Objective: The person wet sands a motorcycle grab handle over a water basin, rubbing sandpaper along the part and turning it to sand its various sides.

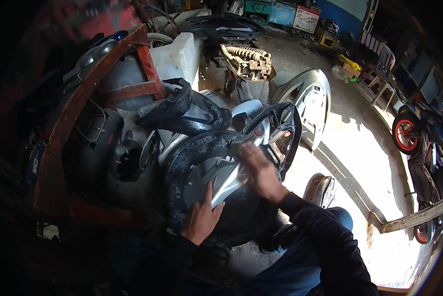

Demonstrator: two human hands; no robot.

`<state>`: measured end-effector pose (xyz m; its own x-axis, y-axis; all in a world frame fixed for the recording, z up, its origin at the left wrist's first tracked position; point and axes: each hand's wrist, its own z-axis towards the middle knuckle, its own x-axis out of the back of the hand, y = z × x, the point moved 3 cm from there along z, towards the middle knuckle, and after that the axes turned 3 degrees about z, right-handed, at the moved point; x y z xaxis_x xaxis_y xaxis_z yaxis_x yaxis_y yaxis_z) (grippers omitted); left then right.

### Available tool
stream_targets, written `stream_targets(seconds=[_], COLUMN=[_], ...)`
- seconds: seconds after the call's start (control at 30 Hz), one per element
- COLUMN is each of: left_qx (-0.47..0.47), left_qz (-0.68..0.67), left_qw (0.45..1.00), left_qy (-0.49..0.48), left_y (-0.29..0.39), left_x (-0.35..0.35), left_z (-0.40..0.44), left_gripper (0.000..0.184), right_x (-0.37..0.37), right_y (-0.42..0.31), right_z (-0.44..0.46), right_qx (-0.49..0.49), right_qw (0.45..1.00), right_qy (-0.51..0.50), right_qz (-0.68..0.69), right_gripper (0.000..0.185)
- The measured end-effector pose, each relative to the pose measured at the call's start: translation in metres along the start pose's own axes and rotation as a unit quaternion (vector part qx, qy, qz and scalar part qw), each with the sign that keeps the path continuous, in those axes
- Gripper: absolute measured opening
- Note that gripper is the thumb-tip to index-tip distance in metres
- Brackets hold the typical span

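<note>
A silver motorcycle body panel (226, 186) lies tilted across a black tyre (178, 170). My left hand (200, 217) holds the panel's lower end, with the index finger along one side and the thumb at the other. Over the panel's upper part is my right hand (262, 172), its fingers bent and blurred. A dull grey-brown piece (235, 147) shows by those fingertips; I cannot make out what it is. Just beyond lies a black curved plastic part (294, 140).
A black fairing piece (197, 116) lies behind the tyre. At left stands a rusty red metal frame (58, 143). A large silver panel (319, 101) leans further back. A shock absorber with springs (246, 54) sits beyond, and a motorcycle (424, 153) is at right.
</note>
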<state>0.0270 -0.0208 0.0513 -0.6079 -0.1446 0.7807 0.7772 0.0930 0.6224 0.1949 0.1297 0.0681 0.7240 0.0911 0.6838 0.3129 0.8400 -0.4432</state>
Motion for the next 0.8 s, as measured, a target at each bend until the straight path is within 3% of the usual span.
stream_targets(seconds=[0.07,0.1,0.2,0.33,0.37,0.4,0.47,0.53,0.63,0.7,0.8], left_qx=[-0.005,-0.019,-0.029,-0.026,-0.010,-0.007,-0.022,0.038,0.130,0.045,0.030], left_qz=[0.005,-0.016,-0.042,-0.073,-0.075,-0.072,-0.201,-0.267,-0.369,-0.357,-0.346], left_qw=[1.000,0.999,0.998,0.995,0.995,0.995,0.968,0.953,0.916,0.919,0.922], left_qy=[0.008,0.022,0.031,0.064,0.069,0.071,0.148,0.137,0.091,0.163,0.169], left_y=[0.000,-0.001,-0.003,-0.001,-0.001,-0.002,-0.001,0.003,0.012,-0.007,-0.012], left_x=[-0.001,0.000,0.002,0.013,0.019,0.017,0.012,-0.002,-0.019,-0.057,-0.078], left_z=[0.004,0.005,0.004,0.005,0.005,0.005,0.007,0.007,0.004,0.006,0.003], left_gripper=[0.068,0.067,0.064,0.063,0.062,0.062,0.062,0.061,0.063,0.065,0.068], right_x=[-0.011,-0.010,-0.004,-0.017,-0.010,-0.005,0.000,-0.007,-0.012,-0.020,-0.025], right_y=[-0.032,-0.015,0.021,-0.045,-0.048,-0.045,-0.047,-0.039,-0.042,-0.044,-0.056], right_z=[-0.009,-0.004,0.018,0.008,0.016,0.023,0.037,0.044,0.055,0.059,0.062], right_qx=[0.073,0.084,-0.016,0.089,0.093,0.064,-0.051,-0.145,-0.126,-0.198,-0.260], right_qw=[0.996,0.996,0.997,0.989,0.989,0.993,0.982,0.947,0.965,0.963,0.947], right_qy=[-0.058,-0.018,0.073,-0.083,-0.062,-0.016,0.067,0.150,0.131,0.115,0.085], right_qz=[0.006,0.000,-0.021,0.079,0.101,0.100,0.168,0.244,0.189,0.145,0.170], right_gripper=[0.043,0.039,0.042,0.048,0.049,0.045,0.033,0.029,0.029,0.032,0.038])
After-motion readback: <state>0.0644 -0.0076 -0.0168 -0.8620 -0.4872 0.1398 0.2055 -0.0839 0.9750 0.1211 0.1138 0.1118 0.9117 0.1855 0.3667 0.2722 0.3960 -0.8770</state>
